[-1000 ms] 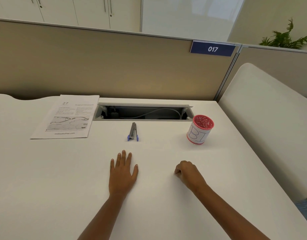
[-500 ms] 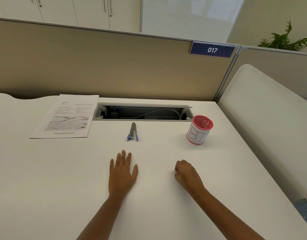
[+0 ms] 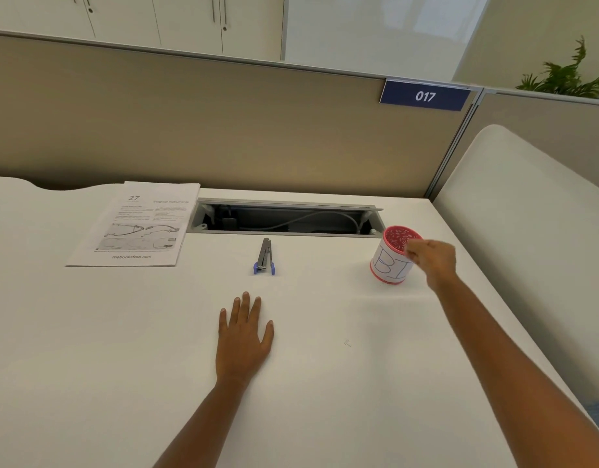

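Note:
My left hand (image 3: 244, 336) lies flat on the white desk (image 3: 88, 349), fingers straight, palm down. A little beyond its fingertips lies a small grey metal tool with blue grips (image 3: 264, 257). My right hand (image 3: 432, 255) is stretched out to the red-rimmed white cup (image 3: 389, 265) marked with blue letters. Its curled fingers hover at the cup's right rim and are blurred. Nothing shows between those fingers. A tiny thin bent mark (image 3: 348, 343) lies on the desk where that hand rested before.
A stack of printed pages (image 3: 136, 228) lies at the back left. An open cable slot (image 3: 284, 221) runs along the back of the desk, below a beige partition (image 3: 223, 130). A white padded surface (image 3: 527, 238) rises on the right.
My right hand has left the desk in front of me and reached forward and right to the cup's rim. My left hand, the tool and the cup have stayed in place.

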Tool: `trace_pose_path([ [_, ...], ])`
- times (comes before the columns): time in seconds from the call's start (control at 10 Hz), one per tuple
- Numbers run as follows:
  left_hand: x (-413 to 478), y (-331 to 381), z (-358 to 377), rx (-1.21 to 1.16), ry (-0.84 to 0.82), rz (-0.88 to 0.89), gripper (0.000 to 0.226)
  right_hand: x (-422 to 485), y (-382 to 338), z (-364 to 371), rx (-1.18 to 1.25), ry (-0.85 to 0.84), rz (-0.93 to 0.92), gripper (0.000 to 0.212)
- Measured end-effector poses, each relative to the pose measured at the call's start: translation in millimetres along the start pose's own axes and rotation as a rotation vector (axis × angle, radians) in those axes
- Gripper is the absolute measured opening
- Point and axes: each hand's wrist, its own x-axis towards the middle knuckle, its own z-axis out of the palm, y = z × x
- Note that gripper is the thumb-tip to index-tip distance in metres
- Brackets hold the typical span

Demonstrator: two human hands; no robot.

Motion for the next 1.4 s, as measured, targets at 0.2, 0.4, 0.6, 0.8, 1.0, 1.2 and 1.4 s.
trace_pose_path([
  [0.2, 0.5, 0.4, 1.8, 0.002, 0.029, -0.002, 0.058, 19.1, -20.7, 3.5, -0.363, 0.054, -0.293, 0.023],
  [0.4, 0.4, 0.5, 0.9, -0.021, 0.012, -0.014, 0.058, -3.6, 0.8, 10.9, -0.400, 0.080, -0.407, 0.026],
  [0.6, 0.6, 0.4, 1.2, -0.008, 0.007, -0.005, 0.057, -31.6, 59.2, 17.6, -0.537, -0.037, -0.444, 0.023],
  [0.8, 0.6, 0.3, 1.2, -0.012, 0.002, -0.005, 0.058, -29.5, 95.6, 14.9, -0.830, -0.207, -0.352, 0.043],
  [1.0, 0.2, 0.1, 1.3, -0.010, 0.010, -0.004, 0.057, -27.3, 97.9, 18.0, -1.029, -0.233, -0.404, 0.048],
  [1.2, 0.5, 0.5, 0.1, -0.004, 0.004, -0.002, 0.057, -32.7, 98.1, 19.8, -1.121, -0.221, -0.418, 0.049],
  [1.4, 0.7, 0.1, 0.1, 0.013, -0.002, -0.004, 0.056, -38.2, 100.1, 17.5, -1.102, -0.201, -0.468, 0.047],
])
